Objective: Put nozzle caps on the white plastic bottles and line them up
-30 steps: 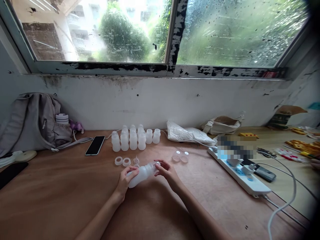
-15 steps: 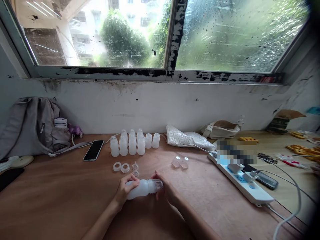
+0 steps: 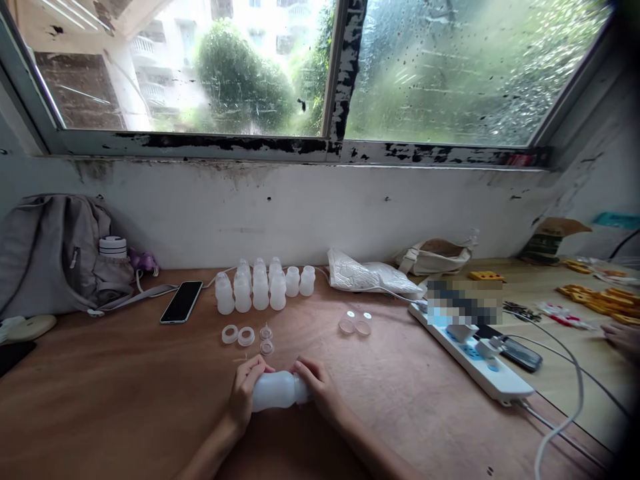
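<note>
The bottle [image 3: 275, 391] is between the hands at the near part of the table [image 3: 125, 387], its long axis running left to right, nearly level. Its base points left, into the curled left hand [image 3: 245, 390]; its neck end points right, wrapped by the right hand [image 3: 319, 388], which hides the tip. Both hands grip it. The body is frosted, translucent white, rounded, narrowing toward the neck. Beyond lie two flat pale rings [image 3: 229, 335], two small clear nipples [image 3: 267, 347] and two round discs [image 3: 347, 326]. Smooth brown tabletop stretches widely leftward, and rightward to the power strip's [image 3: 480, 367] straight edge.
</note>
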The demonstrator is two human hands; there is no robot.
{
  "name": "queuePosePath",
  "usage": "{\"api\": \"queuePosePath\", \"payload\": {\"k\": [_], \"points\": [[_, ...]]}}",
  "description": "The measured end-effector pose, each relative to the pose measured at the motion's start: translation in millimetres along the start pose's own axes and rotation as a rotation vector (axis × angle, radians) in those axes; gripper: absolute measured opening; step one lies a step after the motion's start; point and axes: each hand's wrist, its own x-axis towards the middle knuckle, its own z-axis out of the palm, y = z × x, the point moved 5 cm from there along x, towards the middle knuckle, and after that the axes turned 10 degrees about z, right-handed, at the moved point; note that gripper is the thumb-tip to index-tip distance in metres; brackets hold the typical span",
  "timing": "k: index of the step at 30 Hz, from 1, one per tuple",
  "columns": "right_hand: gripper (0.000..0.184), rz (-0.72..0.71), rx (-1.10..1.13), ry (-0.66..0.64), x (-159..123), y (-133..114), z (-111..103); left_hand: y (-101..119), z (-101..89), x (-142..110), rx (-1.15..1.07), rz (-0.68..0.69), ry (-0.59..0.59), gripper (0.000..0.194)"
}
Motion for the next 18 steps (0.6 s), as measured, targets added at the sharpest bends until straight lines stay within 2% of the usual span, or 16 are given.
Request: {"api": "queuePosePath", "payload": {"k": [7,9,13,18], "points": [[0.042,-0.155,-0.112,0.134,-2.0,-3.8,-11.2,2.3,5.8,-6.4,0.019,0.072,-0.015,0.030],[0.042,-0.158,-0.097,0.136,-1.0,-3.4,-12.9,0.4,6.5,-7.3,0.029,0.092,-0.004,0.031],[0.042,-0.034,0.074,0.082,5.4,-2.3,-16.6,-7.7,10.2,-6.0,-0.012,0.055,0.014,0.034],[0.035,0.014,0.434,0.013,11.9,-15.4,-29.5,-9.7,17.3,-3.5,-0.036,-0.006,0.077,0.036]]}}
